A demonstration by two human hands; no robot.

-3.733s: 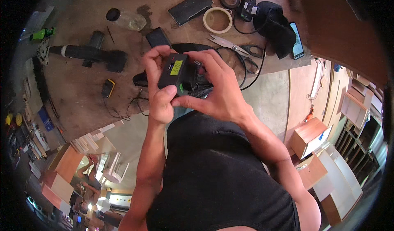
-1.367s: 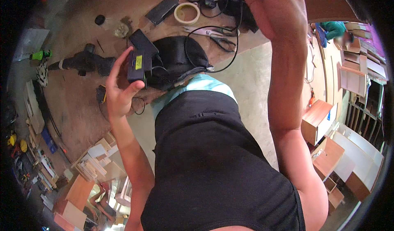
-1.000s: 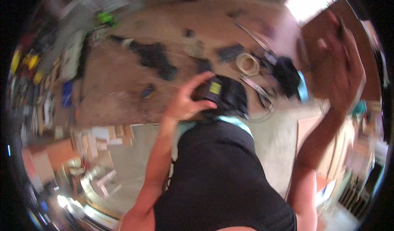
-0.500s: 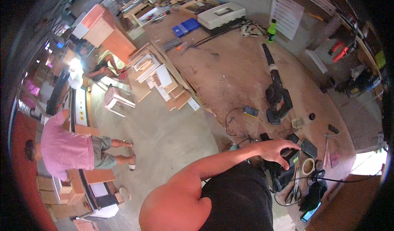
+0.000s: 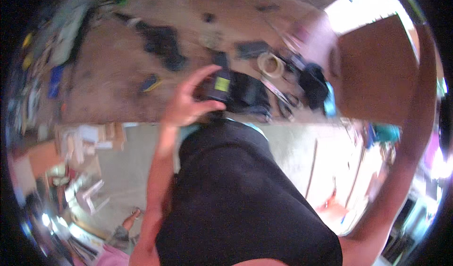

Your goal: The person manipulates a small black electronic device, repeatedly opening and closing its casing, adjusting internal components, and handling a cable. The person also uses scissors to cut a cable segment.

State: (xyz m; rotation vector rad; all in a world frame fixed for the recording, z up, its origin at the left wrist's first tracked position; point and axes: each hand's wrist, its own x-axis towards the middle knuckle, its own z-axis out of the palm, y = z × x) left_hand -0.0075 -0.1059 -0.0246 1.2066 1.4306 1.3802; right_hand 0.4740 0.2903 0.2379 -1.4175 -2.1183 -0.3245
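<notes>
My left hand [image 5: 188, 103] curves its thumb and fingers round a black boxy device [image 5: 220, 89] with a yellow-green label, at the near edge of the brown worktable [image 5: 108, 93]. Beside it slumps a black bag [image 5: 250, 96]. Scissors [image 5: 284, 104] and a cream roll of tape [image 5: 270, 65] lie just to the right, with a dark flat block [image 5: 251, 49] behind. My right arm [image 5: 415, 110] reaches far out along the right edge; its hand is lost in blur and shadow at the rim, and what it touches is hidden.
A black long-nozzled power tool [image 5: 163, 44] and a small yellow-and-black device [image 5: 151, 83] lie on the table. Right of the scissors are a black pouch [image 5: 313, 84] and a phone [image 5: 330, 100]. A large brown board [image 5: 377, 72] stands at the right. Wood offcuts [image 5: 87, 141] lie at the left.
The view has swung to the right and blurred. My right arm has come into sight, stretched out at the right. My left hand stays at the black device, its fingers round it.
</notes>
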